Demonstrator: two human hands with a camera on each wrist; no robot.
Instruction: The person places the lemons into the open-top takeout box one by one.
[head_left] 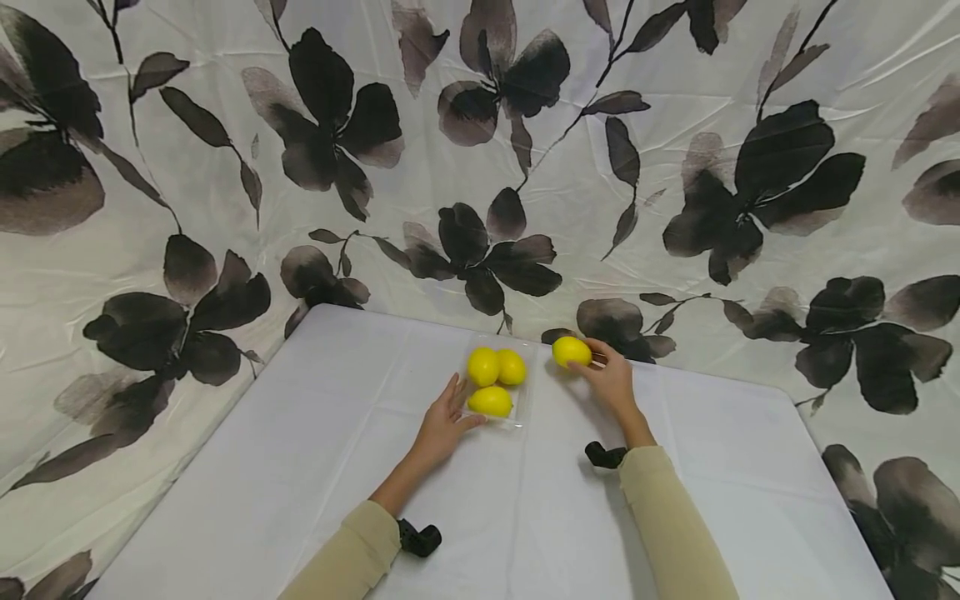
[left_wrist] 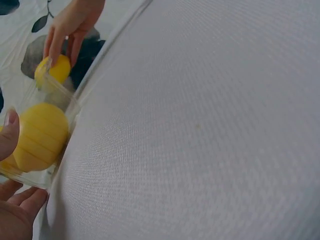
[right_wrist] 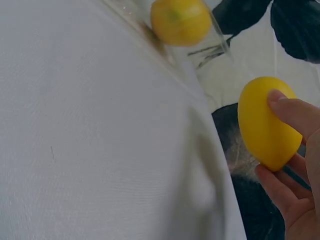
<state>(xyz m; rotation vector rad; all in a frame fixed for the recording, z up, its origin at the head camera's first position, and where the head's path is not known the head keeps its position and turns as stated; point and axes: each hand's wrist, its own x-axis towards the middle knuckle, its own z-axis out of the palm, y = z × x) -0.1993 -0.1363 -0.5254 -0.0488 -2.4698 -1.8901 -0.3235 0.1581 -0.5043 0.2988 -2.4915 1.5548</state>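
Observation:
A clear plastic container on the table holds three yellow lemons. Two of them, a left lemon and a right lemon, sit side by side at the back, with a front lemon before them. My left hand rests against the container's near-left corner, fingers extended along its left side and thumb at the front. To the right of the container, my right hand holds another lemon above the table's far edge. In the right wrist view, thumb and fingers pinch this lemon.
A white cloth covers the table. Behind it hangs a floral curtain. Black wrist mounts, a left mount and a right mount, stick out from the sleeves.

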